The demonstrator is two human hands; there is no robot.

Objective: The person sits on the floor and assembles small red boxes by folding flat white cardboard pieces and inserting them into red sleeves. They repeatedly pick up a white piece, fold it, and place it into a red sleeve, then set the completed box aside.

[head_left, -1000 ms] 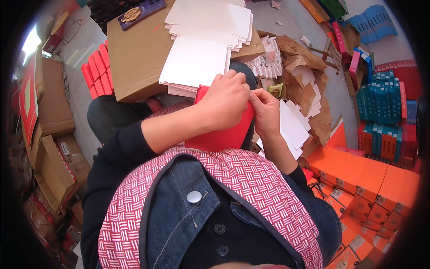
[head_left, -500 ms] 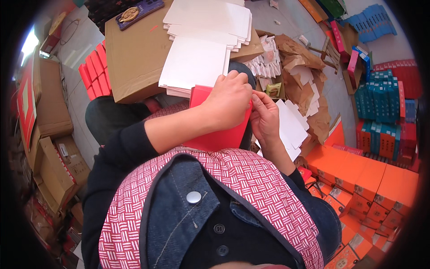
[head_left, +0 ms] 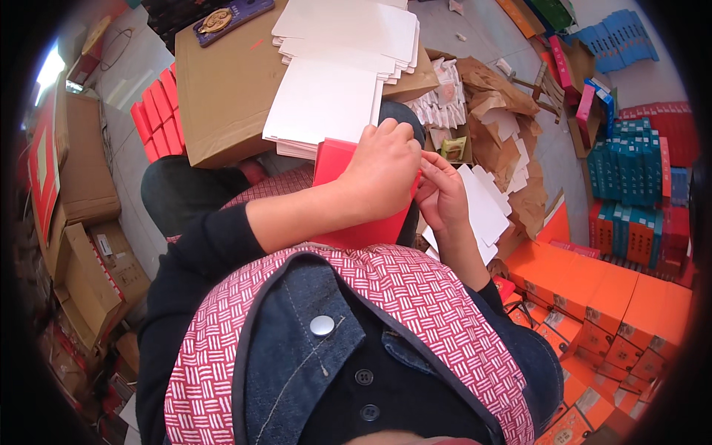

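A flat red cardboard piece (head_left: 371, 231) lies on my lap, over the patterned apron (head_left: 356, 259). I cannot tell if it is a box or a folded sheet. My left hand (head_left: 383, 169) reaches across it, fingers curled closed on its right side, the back of the hand facing up. Close beside it, my right hand (head_left: 443, 194) pinches the same right edge between thumb and fingers. The fingertips of both hands nearly meet there, and the hands partly hide the edge. Just beyond the red piece lies a stack of white card sheets (head_left: 319, 100).
The stack rests on a brown carton (head_left: 222, 96), with a dark phone (head_left: 231, 22) at its far side. Wrapped packets (head_left: 439, 104) and crumpled brown paper (head_left: 493, 96) lie to the right. Orange boxes (head_left: 571, 274) are piled at near right; red boxes (head_left: 158, 111) stand left.
My right hand has shifted very slightly right, its fingers still pinching the red edge. The left hand stays almost in place on the red cardboard piece.
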